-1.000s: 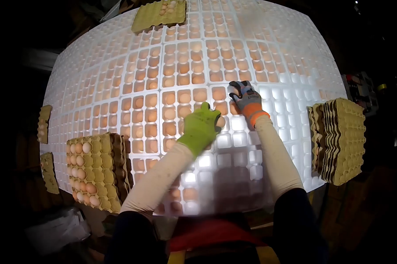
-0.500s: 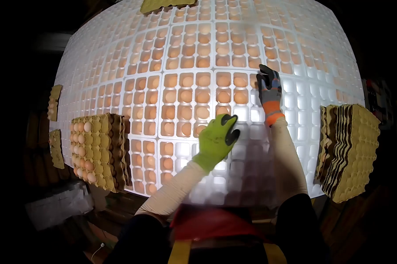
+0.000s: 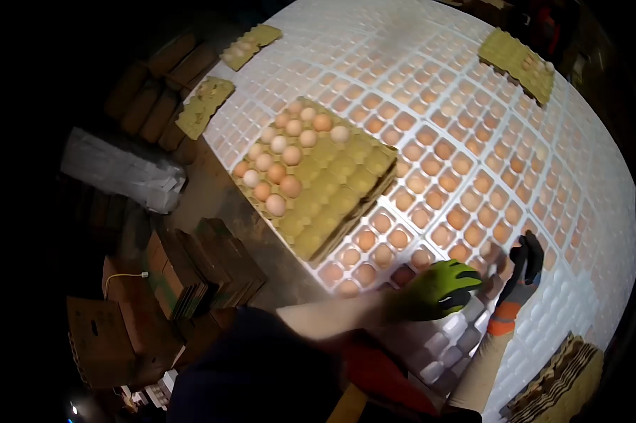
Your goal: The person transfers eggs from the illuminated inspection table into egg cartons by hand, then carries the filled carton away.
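Left hand, in a lime-green knit glove with black-coated fingertips: fingers loosely curled, part open, low over wells of the white moulded trays; whether an egg is within cannot be told. Right hand, in a black-and-grey glove with an orange cuff: fingers reaching forward and close together, just beside the left; its grip cannot be told. Brown and pale hen's eggs: seated singly in wells across the middle and far parts of the white sheet. Progress, as judged from the lie of the eggs: most visible wells filled; a band of unfilled wells remains below and to the right of the hands. Olive-yellow pulp egg carton, topmost of a pile on the near left part of the sheet: part loaded with eggs, the remaining cups bare. Further stock: a stack of olive-yellow pulp cartons at lower right; a smaller olive-yellow carton at the far edge, bearing a few eggs. Brown cardboard boxes, lower left: faint markings, illegible. Brands and labels: none readable.
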Motion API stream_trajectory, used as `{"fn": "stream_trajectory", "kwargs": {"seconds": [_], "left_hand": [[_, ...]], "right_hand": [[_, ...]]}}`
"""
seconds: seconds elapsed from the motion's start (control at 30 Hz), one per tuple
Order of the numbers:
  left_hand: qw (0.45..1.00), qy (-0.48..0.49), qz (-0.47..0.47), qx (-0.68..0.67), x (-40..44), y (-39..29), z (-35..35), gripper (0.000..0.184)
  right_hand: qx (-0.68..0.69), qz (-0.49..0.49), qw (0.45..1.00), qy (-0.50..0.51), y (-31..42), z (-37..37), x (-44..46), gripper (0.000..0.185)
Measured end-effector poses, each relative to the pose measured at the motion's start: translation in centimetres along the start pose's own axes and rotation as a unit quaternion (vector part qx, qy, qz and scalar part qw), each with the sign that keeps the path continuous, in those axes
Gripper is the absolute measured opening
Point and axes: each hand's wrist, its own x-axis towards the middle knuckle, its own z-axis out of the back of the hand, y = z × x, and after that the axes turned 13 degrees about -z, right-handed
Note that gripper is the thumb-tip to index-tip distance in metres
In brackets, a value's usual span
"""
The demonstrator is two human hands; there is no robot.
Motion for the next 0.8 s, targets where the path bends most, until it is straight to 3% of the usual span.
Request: {"fn": "stream_trajectory", "kwargs": {"seconds": [0.07,0.13,0.17,0.2,0.23,0.27,0.3,0.37,0.4,0.43,0.47,0.5,0.53,0.57,0.6,0.63,0.67,0.73,0.77,0.8], "left_hand": [[0.996,-0.086,-0.012,-0.009,-4.5,-0.9,10.3,0.045],[0.963,-0.184,0.192,0.045,-7.9,-4.0,21.4,0.043],[0.943,-0.225,0.214,0.118,-7.5,-6.1,26.1,0.034],[0.92,-0.153,0.234,0.276,-10.7,-4.5,30.6,0.032],[0.87,-0.029,0.217,0.442,-12.8,-3.7,33.9,0.031],[0.872,0.006,0.164,0.461,-14.4,-2.7,36.4,0.029],[0.881,0.042,0.141,0.45,-14.1,-2.2,38.0,0.027],[0.895,0.076,0.125,0.421,-14.9,-1.1,38.3,0.026],[0.891,0.148,0.082,0.422,-15.3,0.2,37.7,0.026],[0.881,0.209,0.025,0.424,-15.5,1.9,38.6,0.027],[0.886,0.204,0.021,0.416,-15.8,2.0,38.9,0.027],[0.9,0.204,0.076,0.378,-15.7,2.0,39.4,0.033],[0.908,0.202,0.13,0.342,-15.4,1.9,40.1,0.04],[0.937,0.102,0.156,0.297,-15.0,0.5,40.7,0.045],[0.939,0.104,0.152,0.291,-15.4,0.2,40.8,0.045],[0.967,-0.067,0.246,0.023,-15.6,0.1,40.9,0.043],[0.887,-0.228,0.318,-0.246,-15.5,0.1,41.1,0.041],[0.876,-0.197,0.35,-0.267,-14.3,0.5,41.5,0.048],[0.965,-0.077,0.249,0.013,-13.6,1.2,40.8,0.045],[0.948,0.05,0.119,0.289,-12.8,2.1,40.0,0.043]], "right_hand": [[0.001,-0.019,0.991,0.131,2.6,-7.4,-4.2,0.025],[-0.091,0.171,0.953,0.234,8.2,-15.8,-9.4,0.026],[-0.111,0.15,0.939,0.29,9.9,-19.5,-11.2,0.026],[-0.132,0.128,0.921,0.343,11.1,-22.6,-12.9,0.027],[-0.18,0.202,0.903,0.335,12.1,-25.3,-14.9,0.029],[-0.225,0.276,0.878,0.321,12.8,-28.1,-16.4,0.032],[-0.227,0.278,0.877,0.319,12.3,-31.1,-17.6,0.032],[-0.414,0.338,0.783,0.317,10.1,-34.7,-20.1,0.039],[-0.423,0.338,0.779,0.316,10.7,-34.7,-20.3,0.039],[-0.378,0.277,0.819,0.331,11.9,-35.2,-19.8,0.04],[-0.323,0.203,0.855,0.35,12.3,-34.4,-19.7,0.042],[-0.23,0.175,0.893,0.346,11.9,-33.0,-19.2,0.041],[-0.18,0.218,0.88,0.381,10.6,-31.9,-17.3,0.046],[-0.107,0.149,0.905,0.383,11.5,-31.7,-16.5,0.049],[-0.033,0.073,0.922,0.379,13.1,-31.2,-16.3,0.053],[0.044,-0.119,0.905,0.406,15.1,-31.2,-16.8,0.056],[-0.153,0.124,0.915,0.353,14.5,-32.1,-15.7,0.057],[-0.466,0.218,0.796,0.319,15.7,-35.0,-16.4,0.061],[-0.592,0.25,0.703,0.305,15.4,-36.7,-16.9,0.063],[-0.594,0.248,0.705,0.299,15.8,-36.5,-17.0,0.063]]}}
